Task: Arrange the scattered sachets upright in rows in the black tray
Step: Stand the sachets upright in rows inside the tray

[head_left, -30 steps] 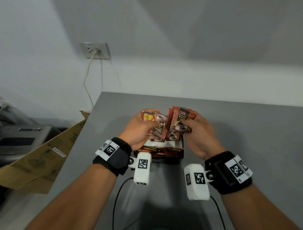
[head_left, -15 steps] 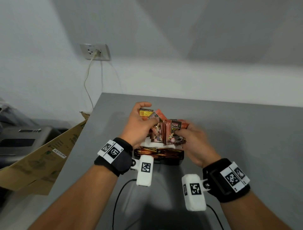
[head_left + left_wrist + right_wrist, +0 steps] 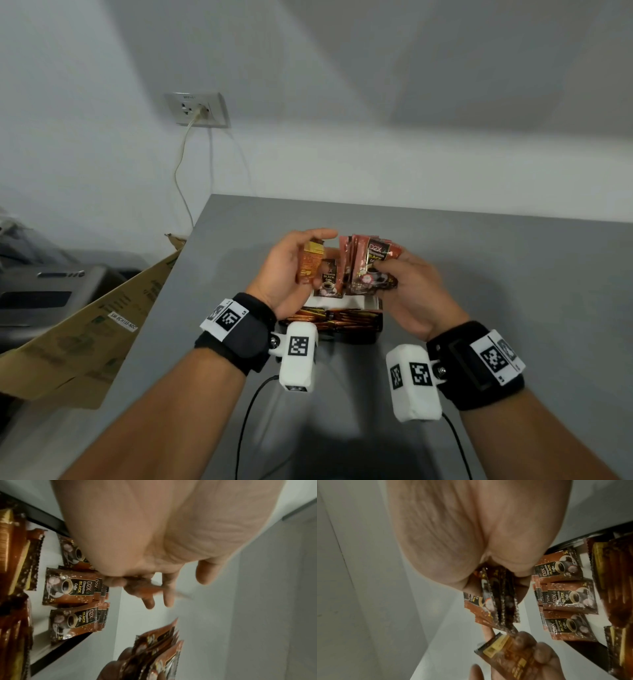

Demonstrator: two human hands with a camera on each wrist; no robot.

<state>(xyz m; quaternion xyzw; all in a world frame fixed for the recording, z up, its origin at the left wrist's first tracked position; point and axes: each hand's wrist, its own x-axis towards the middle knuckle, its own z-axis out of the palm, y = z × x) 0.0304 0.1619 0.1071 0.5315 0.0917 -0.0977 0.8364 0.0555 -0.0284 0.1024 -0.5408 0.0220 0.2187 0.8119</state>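
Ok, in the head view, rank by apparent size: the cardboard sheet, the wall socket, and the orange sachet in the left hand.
1. cardboard sheet, clearly largest.
2. wall socket.
3. orange sachet, partly covered by the left hand; close to the socket, so that order is unsure.

Soft, even indoor light fills the head view, and the white wall (image 3: 376, 102) carries broad diagonal shadows with blurred edges, darker toward the upper right. The grey table (image 3: 513, 274) looks matte with no glare, and a dark shadow pools at its near edge between the forearms. Wide-angle distortion bends the table's far edge and stretches the arms near the bottom corners. Both wrist views are dimmer and warmer. In them the left hand (image 3: 154, 534) and the right hand (image 3: 471, 527) fill the top as soft, out-of-focus masses. Motion blur smears the fingertips (image 3: 150, 601) and the held sachets (image 3: 159, 649). The sachets standing in the tray (image 3: 570, 599) stay readable and show small glints.
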